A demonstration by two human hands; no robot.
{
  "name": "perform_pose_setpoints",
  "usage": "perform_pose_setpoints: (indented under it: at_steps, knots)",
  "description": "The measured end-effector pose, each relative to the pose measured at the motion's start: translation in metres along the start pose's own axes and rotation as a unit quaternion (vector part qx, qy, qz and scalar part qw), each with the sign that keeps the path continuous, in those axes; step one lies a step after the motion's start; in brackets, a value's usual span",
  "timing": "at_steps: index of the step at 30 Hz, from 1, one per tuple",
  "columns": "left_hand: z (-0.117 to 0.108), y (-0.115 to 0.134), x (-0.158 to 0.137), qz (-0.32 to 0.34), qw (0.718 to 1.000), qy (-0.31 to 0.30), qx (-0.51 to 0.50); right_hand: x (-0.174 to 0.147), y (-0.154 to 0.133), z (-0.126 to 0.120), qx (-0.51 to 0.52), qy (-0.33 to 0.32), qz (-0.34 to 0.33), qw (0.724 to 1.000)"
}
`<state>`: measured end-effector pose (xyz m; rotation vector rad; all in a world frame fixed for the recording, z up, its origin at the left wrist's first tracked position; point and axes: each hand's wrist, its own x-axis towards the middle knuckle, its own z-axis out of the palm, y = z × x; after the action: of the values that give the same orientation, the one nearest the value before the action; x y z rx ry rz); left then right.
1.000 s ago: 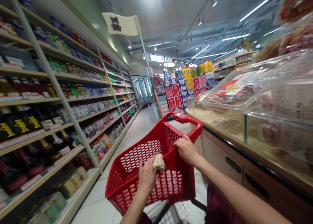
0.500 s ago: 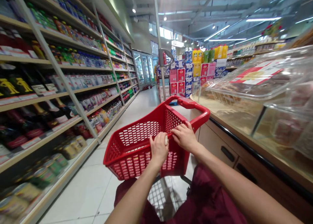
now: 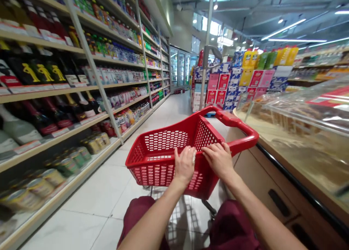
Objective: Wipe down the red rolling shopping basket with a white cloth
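A red plastic shopping cart (image 3: 160, 173) stands sideways in front of me, its perforated basket pointing left and its push handle (image 3: 245, 135) at the right. My left hand (image 3: 185, 164) is closed over the near rim of the basket, thumb on the inner side. Close beside it, my right hand (image 3: 219, 159) grips the same rim nearer the handle, fingers curled over the edge. The part of the basket floor that shows holds no goods. Something pale sits at the left hand's fingers; I cannot make out what it is.
Shelves of bottles and cans (image 3: 109, 84) run along the left. At the right stands a wooden counter (image 3: 268, 181) with clear plastic covers (image 3: 294, 104). Stacked drink boxes (image 3: 218, 88) and a grey post (image 3: 208, 31) are ahead. Tiled floor (image 3: 89, 206) lies below.
The view has swung left and moved forward, so the shelves, boxes and cart sit further right in it. Both hands keep their hold on the cart's rim.
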<state>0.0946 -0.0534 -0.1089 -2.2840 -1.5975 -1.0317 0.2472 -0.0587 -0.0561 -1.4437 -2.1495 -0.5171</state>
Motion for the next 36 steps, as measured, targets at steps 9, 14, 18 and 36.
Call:
perform_pose_setpoints:
  at_steps: [9, 14, 18, 36]
  knots:
    - [-0.042, -0.129, -0.040, -0.006, 0.996, 0.012, 0.086, 0.013, 0.018, 0.011, -0.007, 0.011, -0.010, 1.000]
    - [-0.017, -0.101, -0.017, -0.024, 0.996, 0.023, 0.079, 0.023, 0.006, 0.015, -0.043, -0.007, -0.001, 0.999]
    - [-0.007, -0.083, 0.009, 0.033, 0.996, -0.063, 0.047, 0.037, 0.007, 0.019, -0.040, -0.067, -0.037, 0.996]
    - [-0.017, -0.174, -0.009, -0.052, 0.990, -0.006, 0.129, 0.032, 0.009, 0.035, -0.015, -0.030, -0.006, 0.999]
